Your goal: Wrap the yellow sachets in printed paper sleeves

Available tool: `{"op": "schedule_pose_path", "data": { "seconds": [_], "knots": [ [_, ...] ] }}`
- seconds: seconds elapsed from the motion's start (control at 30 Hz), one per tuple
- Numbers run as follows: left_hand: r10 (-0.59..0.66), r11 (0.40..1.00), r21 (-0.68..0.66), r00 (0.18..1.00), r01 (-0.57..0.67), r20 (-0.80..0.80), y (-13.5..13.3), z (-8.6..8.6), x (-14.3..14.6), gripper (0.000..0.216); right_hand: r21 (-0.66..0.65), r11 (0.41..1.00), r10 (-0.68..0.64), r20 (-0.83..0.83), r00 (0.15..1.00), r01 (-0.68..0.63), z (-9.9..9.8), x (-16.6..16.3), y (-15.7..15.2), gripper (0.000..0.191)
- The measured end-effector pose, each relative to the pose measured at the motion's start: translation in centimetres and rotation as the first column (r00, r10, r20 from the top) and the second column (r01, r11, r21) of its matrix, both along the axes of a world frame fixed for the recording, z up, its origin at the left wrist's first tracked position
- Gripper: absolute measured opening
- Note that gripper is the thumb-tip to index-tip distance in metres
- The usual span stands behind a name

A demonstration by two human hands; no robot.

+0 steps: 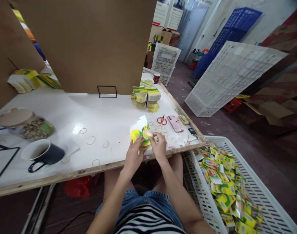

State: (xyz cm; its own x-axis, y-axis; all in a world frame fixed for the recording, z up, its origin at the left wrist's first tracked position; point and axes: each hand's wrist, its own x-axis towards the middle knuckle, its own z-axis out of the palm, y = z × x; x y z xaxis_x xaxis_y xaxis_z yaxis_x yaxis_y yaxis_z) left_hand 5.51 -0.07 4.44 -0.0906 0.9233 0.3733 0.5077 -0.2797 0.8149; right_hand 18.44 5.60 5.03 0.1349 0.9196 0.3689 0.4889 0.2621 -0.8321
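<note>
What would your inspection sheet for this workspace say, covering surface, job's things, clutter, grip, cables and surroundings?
Surface: white tabletop with a wooden edge.
Job's things: yellow-green packet near the front edge; stacked yellow-green cards beyond it; white basket of packets at right, below table height.
Clutter: mug, lidded jar, red-handled scissors, pink phone, scattered thin loops.
Grip: left hand and right hand both on the packet; exact hold unclear.
Cables: thin dark line on the floor at lower left, possibly a cable.
Surroundings: brown board behind; stacked white crates and blue crates at right.
</note>
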Motion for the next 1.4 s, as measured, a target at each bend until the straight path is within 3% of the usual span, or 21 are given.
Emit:
{"op": "schedule_pose_path", "data": {
  "seconds": [0.1,0.13,0.2,0.3,0.37,0.43,0.57,0.73,0.9,1.0,1.17,1.27,1.4],
  "knots": [
    [0.056,0.998,0.012,0.916,-0.066,0.398,-0.2,0.9,-0.1,0.043,-0.073,0.991,0.083,-0.314,0.946,-0.111,0.9,0.8,-1.7,0.023],
    [0.035,0.999,-0.013,0.846,-0.034,0.531,-0.3,1.2,-0.1,0.045,-0.094,0.980,0.121,-0.428,0.895,-0.177,1.1,0.9,-2.3,0.025],
    [-0.059,0.987,-0.056,0.670,0.150,0.740,-0.3,1.7,-0.1,0.050,-0.115,0.950,0.167,-0.598,0.784,-0.290,1.4,1.1,-3.5,0.029],
    [-0.192,0.885,-0.031,0.424,0.465,0.885,-0.6,2.4,0.3,0.059,-0.124,0.918,0.190,-0.695,0.693,-0.376,1.6,1.1,-4.9,0.026],
    [-0.240,0.834,0.019,0.332,0.551,0.912,-0.8,2.7,0.7,0.060,-0.110,0.902,0.225,-0.706,0.672,-0.417,1.9,1.3,-5.4,0.023],
    [-0.257,0.829,0.050,0.301,0.556,0.918,-1.0,2.8,1.1,0.056,-0.097,0.889,0.259,-0.698,0.668,-0.447,2.2,1.6,-5.6,0.023],
    [-0.235,0.854,0.045,0.308,0.518,0.922,-1.2,2.8,1.4,0.047,-0.122,0.878,0.264,-0.683,0.681,-0.463,2.7,2.2,-6.0,0.026],
    [-0.102,0.906,-0.060,0.355,0.419,0.929,-1.2,2.6,1.7,0.038,-0.205,0.869,0.225,-0.647,0.728,-0.450,2.5,2.2,-6.4,0.028],
    [-0.022,0.942,-0.149,0.500,0.301,0.866,-1.0,2.7,2.1,0.038,-0.215,0.949,0.099,-0.492,0.865,-0.231,1.6,1.9,-6.5,0.027],
    [0.009,0.952,-0.187,0.587,0.244,0.809,-0.9,2.7,2.0,0.034,-0.197,0.962,0.091,-0.422,0.902,-0.189,1.5,2.0,-6.6,0.027],
    [-0.033,0.941,-0.211,0.688,0.266,0.725,-1.0,2.6,1.6,0.028,-0.140,0.962,0.163,-0.386,0.908,-0.233,2.1,2.3,-6.6,0.029],
    [-0.068,0.941,-0.187,0.695,0.284,0.716,-1.4,3.0,1.7,0.046,-0.109,0.961,0.192,-0.405,0.894,-0.256,2.7,2.5,-6.5,0.032],
    [-0.165,0.925,-0.133,0.690,0.356,0.705,-2.3,4.1,1.3,0.066,-0.079,0.921,0.304,-0.471,0.828,-0.382,3.8,3.1,-6.5,0.050]
  ]
}}
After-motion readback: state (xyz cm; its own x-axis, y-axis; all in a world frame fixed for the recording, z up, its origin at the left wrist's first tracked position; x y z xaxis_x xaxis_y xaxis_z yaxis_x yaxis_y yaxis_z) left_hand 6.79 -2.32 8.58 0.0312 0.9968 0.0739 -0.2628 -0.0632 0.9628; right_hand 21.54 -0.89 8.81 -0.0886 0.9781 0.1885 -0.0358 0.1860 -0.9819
